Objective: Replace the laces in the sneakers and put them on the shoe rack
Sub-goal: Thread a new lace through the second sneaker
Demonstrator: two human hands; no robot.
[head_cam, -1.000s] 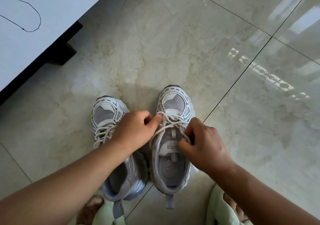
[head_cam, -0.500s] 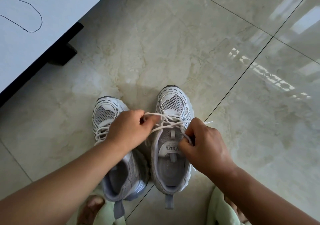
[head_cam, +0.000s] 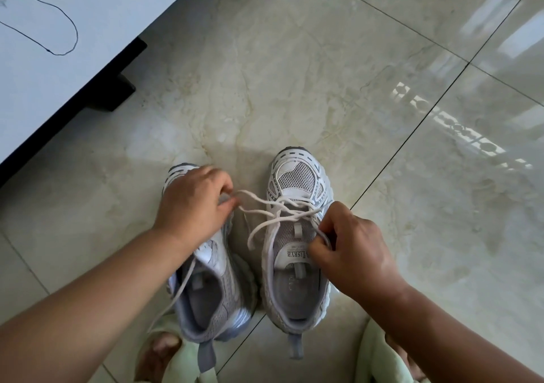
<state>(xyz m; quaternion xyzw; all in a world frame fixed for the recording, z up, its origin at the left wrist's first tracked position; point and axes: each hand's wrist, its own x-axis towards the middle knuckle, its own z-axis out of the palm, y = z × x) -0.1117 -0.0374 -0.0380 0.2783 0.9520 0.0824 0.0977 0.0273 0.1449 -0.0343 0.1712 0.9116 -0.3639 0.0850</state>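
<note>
Two grey-and-white sneakers stand side by side on the tiled floor, toes pointing away from me. My left hand (head_cam: 195, 206) hovers over the left sneaker (head_cam: 212, 288) and pinches a strand of the white lace (head_cam: 273, 207) pulled sideways out of the right sneaker (head_cam: 297, 265). My right hand (head_cam: 350, 247) sits at the right sneaker's right eyelets and pinches the lace there. The lace crosses loosely over the tongue, with one loose end hanging left of the shoe. The left sneaker's own lace trails down toward me.
A white furniture top (head_cam: 59, 59) with a thin black thread loop (head_cam: 44, 26) on it and a dark base fills the upper left. Pale green slippers (head_cam: 379, 356) on feet sit at the bottom edge. Glossy tile floor (head_cam: 382, 117) spreads ahead and right.
My left hand has moved left, away from the right sneaker, drawing the lace strand out sideways. My right hand stays at the right eyelets.
</note>
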